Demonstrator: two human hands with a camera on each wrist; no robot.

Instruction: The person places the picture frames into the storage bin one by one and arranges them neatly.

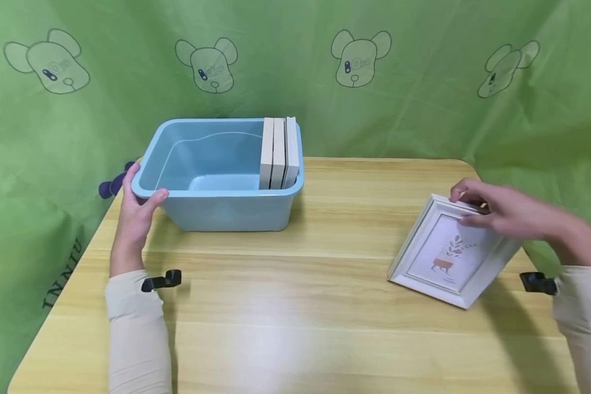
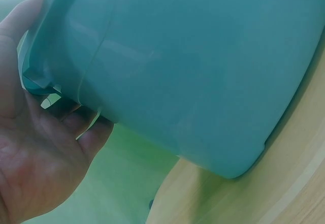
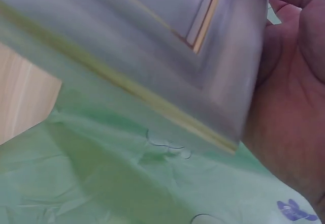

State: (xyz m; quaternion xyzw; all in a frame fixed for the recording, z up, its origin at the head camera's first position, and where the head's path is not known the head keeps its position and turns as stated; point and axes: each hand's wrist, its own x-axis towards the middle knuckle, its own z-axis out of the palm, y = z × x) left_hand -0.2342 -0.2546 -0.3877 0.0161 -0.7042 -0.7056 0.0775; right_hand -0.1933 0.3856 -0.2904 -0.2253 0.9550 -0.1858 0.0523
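Note:
A light blue plastic bin (image 1: 221, 210) stands at the back left of the table. My left hand (image 1: 134, 219) grips its left front corner, thumb over the rim and fingers beneath it, as the left wrist view shows of the bin wall (image 2: 193, 71). Inside, against the right wall, three flat whitish slabs (image 1: 278, 153) stand on edge; their faces are hidden. At the right, my right hand (image 1: 507, 210) holds a white picture frame (image 1: 426, 268) by its top edge. The frame leans, its plant picture facing forward. In the right wrist view a frame corner (image 3: 218, 97) shows close up.
The wooden table (image 1: 276, 295) has a back edge just behind the bin. A green curtain (image 1: 285, 54) with bear-head prints hangs behind and at both sides. Black wrist mounts (image 1: 162, 280) stick out from both sleeves.

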